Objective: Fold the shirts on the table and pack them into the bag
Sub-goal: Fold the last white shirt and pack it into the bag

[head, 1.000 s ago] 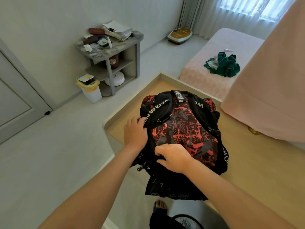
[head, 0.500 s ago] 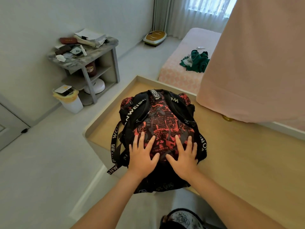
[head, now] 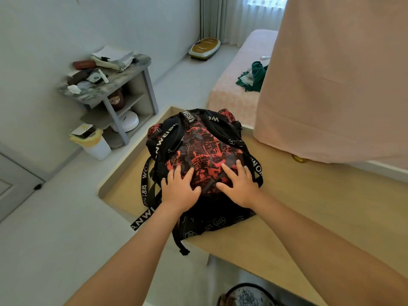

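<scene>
- Red-and-black bag (head: pixel 198 146) lies strap-side up on the desk (head: pixel 309 206), its near end overhanging the edge.
- I see left hand (head: pixel 180 189) and right hand (head: pixel 240 187) flat on it, side by side, fingers (head: pixel 239 168) spread straight, gripping nothing.

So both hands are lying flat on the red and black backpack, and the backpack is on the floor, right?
Not quite. The head view shows the left hand and right hand flat on the red and black backpack, but it lies on the wooden table, not on the floor.
</scene>
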{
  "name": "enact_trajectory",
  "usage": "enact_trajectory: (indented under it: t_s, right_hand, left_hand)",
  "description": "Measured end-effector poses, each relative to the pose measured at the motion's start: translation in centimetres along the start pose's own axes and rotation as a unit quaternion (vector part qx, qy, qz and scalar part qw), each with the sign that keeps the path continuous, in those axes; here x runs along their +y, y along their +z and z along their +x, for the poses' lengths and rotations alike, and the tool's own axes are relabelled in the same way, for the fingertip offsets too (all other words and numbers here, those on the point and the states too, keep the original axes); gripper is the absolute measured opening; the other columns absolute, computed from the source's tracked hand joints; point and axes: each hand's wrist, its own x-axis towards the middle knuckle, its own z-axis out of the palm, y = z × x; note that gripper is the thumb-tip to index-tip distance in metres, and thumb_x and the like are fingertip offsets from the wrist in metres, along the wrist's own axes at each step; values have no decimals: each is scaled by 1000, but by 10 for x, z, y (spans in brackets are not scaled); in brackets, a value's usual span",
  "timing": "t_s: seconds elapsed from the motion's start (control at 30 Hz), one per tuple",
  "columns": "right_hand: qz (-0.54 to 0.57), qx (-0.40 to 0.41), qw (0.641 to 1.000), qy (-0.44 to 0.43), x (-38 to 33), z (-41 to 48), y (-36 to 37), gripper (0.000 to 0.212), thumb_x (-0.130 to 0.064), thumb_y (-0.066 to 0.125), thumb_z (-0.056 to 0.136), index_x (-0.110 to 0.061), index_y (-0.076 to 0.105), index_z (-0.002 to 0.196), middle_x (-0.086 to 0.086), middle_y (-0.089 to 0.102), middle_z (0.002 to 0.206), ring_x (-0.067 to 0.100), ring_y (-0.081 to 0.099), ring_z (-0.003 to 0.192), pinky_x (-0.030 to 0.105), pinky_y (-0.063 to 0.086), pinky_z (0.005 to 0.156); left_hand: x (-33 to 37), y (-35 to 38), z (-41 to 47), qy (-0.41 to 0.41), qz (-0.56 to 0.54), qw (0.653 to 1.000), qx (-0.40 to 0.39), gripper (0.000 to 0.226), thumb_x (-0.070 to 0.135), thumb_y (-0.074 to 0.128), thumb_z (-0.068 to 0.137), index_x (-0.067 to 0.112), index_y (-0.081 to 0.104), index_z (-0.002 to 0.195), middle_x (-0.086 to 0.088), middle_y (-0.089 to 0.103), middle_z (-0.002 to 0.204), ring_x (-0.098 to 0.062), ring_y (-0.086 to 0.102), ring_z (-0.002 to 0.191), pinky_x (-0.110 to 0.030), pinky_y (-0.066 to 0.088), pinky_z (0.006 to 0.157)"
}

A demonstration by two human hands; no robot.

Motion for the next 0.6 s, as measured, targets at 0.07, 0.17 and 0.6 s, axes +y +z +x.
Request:
enact_trajectory:
  t_s: [0.07,0.17,0.6]
  right_hand:
    - [10,17,1000,-9,6,-18,2,70,-70,38,94,-51,9,154,-6,-19,164,25,-13,152,60,12,118]
    - [45,53,997,-15,20,-54,6,63,-64,41,96,-44,24,154,-4,-2,167,24,0,153,47,16,121]
    - [71,54,988,125,152,-354,84,53,-50,43,102,-33,36,152,-7,39,155,17,37,141,34,30,114]
  left_hand:
    - [6,-5,-14,23,-27,998,51,63,53,45,94,32,30,151,-6,19,159,-27,14,146,-48,23,117]
    - [21,-13,-38,101,-121,980,121,48,45,53,93,26,49,138,0,40,140,-22,35,132,-38,39,103]
    - [128,76,-224,292,-194,916,-193,44,43,49,99,29,47,140,7,51,138,-11,54,110,-27,42,91]
